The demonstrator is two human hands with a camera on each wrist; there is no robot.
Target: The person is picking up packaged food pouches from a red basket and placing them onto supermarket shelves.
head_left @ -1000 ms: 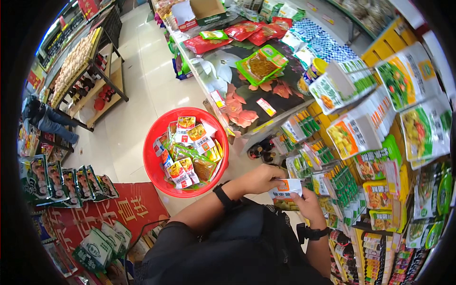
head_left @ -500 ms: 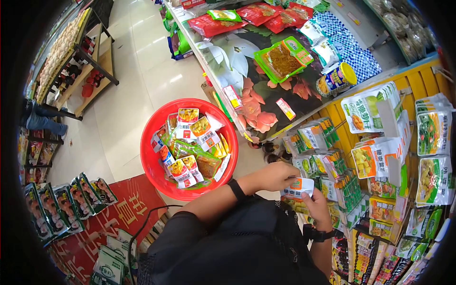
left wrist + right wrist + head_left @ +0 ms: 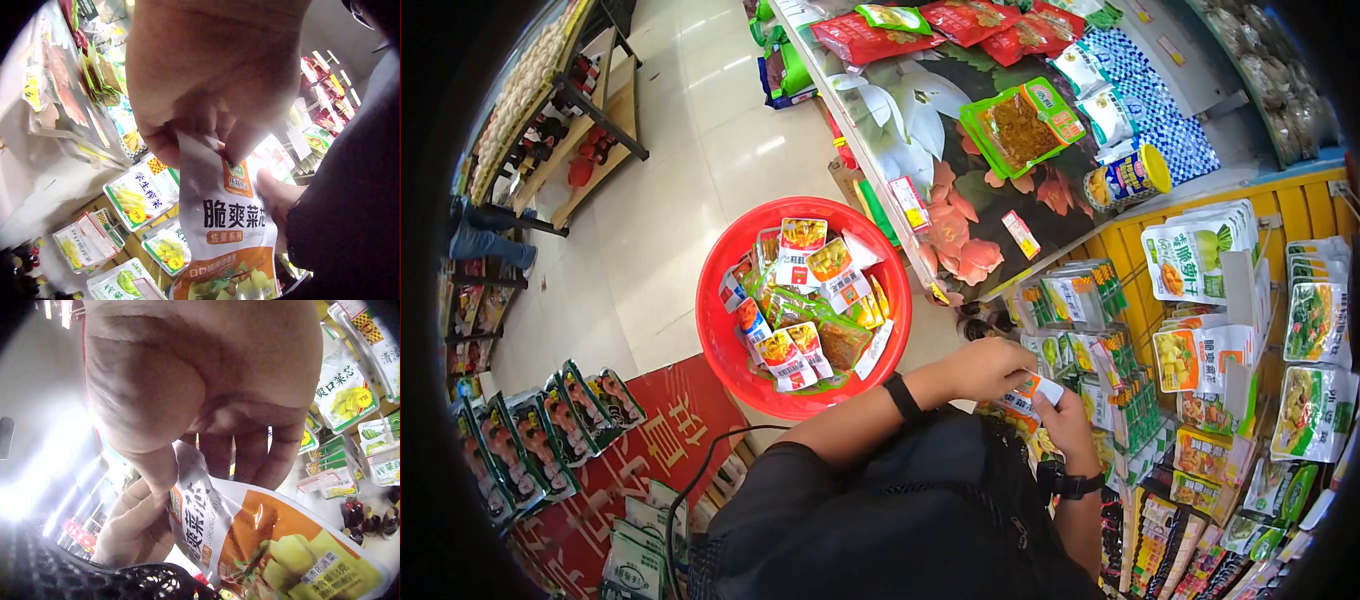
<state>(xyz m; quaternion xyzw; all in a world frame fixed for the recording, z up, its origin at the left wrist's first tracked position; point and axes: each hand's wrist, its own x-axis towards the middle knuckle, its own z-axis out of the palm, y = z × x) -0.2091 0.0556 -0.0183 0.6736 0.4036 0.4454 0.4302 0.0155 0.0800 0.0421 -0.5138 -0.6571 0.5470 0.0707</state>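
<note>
A white and orange pouch of pickled vegetables [image 3: 231, 219] hangs upright between both hands, in front of the dark-clothed body. My left hand [image 3: 990, 370] grips its top edge, fingers curled at the corner in the left wrist view. On the opposite side of the same top edge, my right hand [image 3: 1068, 422] pinches the pouch with the thumb in front and fingers behind. Its orange lower half with a picture of green vegetables shows best in the right wrist view. To the left of the hands stands a red basin [image 3: 712, 345] holding several food pouches.
A rack of hanging pickle pouches [image 3: 1185, 360] is close on the right. Ahead lies a flowered tabletop [image 3: 905, 130] with a green-edged packet [image 3: 1020, 128] and a yellow-lidded can [image 3: 1128, 178]. A red banner [image 3: 670, 420] and dark green packets [image 3: 535, 435] are at left.
The head view has shifted, so the basin, table and rack appear displaced. Both hands keep hold of the pouch, which has tilted and now shows less of its front in the head view.
</note>
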